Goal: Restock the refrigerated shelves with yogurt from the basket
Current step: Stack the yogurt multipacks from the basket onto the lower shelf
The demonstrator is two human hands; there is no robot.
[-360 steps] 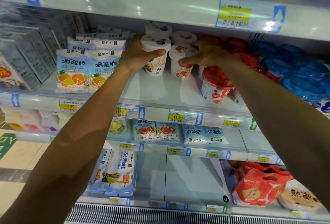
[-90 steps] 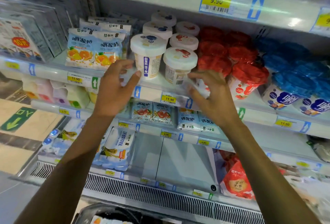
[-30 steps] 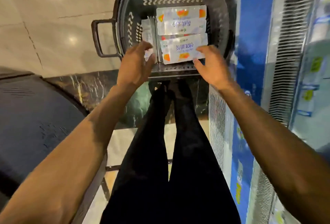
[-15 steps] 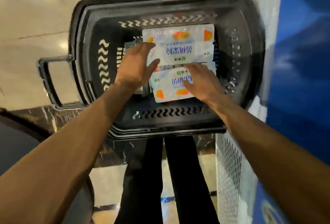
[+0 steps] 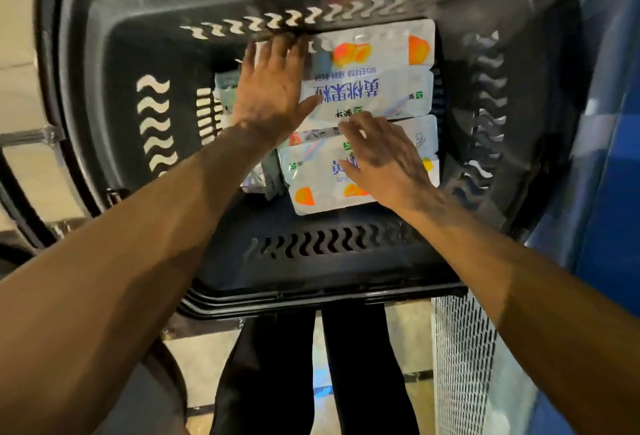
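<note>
Yogurt packs [image 5: 374,95] in black basket [image 5: 104,53], tiled floor [image 5: 17,88]

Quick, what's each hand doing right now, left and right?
Left hand: open, flat on the far yogurt pack, holding nothing.
Right hand: open, resting on the near yogurt pack, gripping nothing.

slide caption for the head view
Left hand touching the far yogurt pack, right hand on the near pack, both inside the black basket.

Dim, warm overall light; basket [image 5: 104,53] interior dark. Soft sheen on yogurt packs [image 5: 374,95]. Motion blur at upper rim; wide-angle bowing at edges; print legible centre
</note>
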